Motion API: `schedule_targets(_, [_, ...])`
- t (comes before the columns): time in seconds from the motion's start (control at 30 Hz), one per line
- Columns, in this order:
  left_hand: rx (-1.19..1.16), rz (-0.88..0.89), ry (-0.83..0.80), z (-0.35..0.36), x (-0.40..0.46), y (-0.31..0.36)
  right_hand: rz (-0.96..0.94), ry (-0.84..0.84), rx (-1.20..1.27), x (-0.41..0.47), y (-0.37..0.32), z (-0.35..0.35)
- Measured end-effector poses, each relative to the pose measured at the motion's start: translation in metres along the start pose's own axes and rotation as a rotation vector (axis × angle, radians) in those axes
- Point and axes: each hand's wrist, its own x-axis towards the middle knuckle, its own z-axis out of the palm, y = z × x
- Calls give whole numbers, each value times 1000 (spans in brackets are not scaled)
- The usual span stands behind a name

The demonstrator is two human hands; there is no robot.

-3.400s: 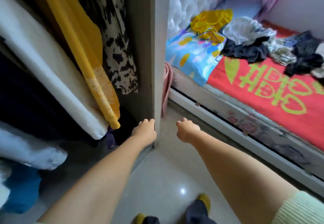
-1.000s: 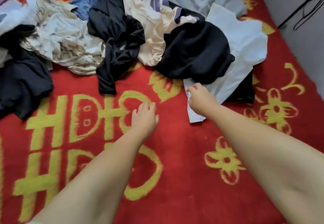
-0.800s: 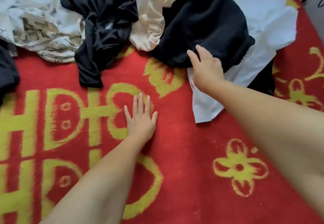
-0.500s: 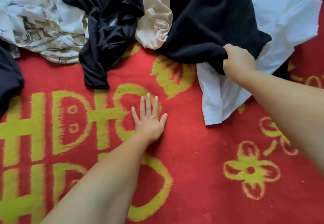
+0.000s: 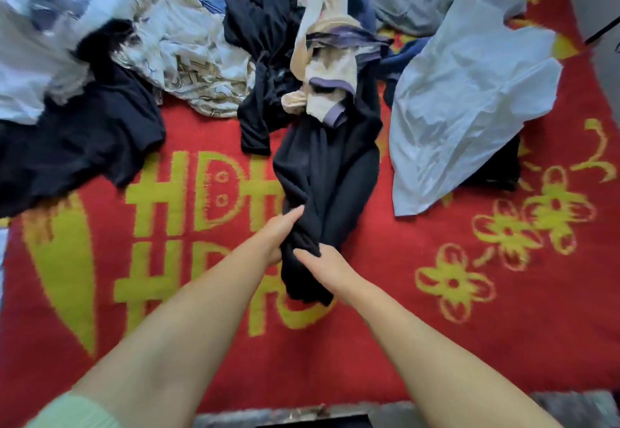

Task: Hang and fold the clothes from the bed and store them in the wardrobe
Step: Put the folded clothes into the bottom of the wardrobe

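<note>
Head view: black garment (image 5: 330,172) now dragged nearer, in both hands' grip.

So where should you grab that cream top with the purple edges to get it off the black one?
Probably by its bunched upper part, coming from above. The cream top lies draped over the far end of the black garment, which both the left hand and right hand grip at the near end. Lifting up should free it without dragging the black cloth.
</note>
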Motion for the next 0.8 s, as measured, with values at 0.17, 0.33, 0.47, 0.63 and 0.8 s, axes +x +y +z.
schedule_targets(0.17, [-9, -19, 152, -39, -72, -48, -14, -188, -99, -71, 5, 12])
schedule_targets(0.33, [-234, 156, 100, -40, -145, -30, -100, -128, -52, -121, -22, -9])
schedule_targets(0.47, [-485, 286, -88, -29, -206, -5, -160, -46, 81, -157, -67, -33])
schedule_targets(0.63, [-549, 400, -243, -25, -282, 34, -217, -136, 308, -206, -127, -60])
schedule_targets(0.8, [-255, 684, -366, -20, -344, 56, -305, -282, 683, -241, -179, -63])
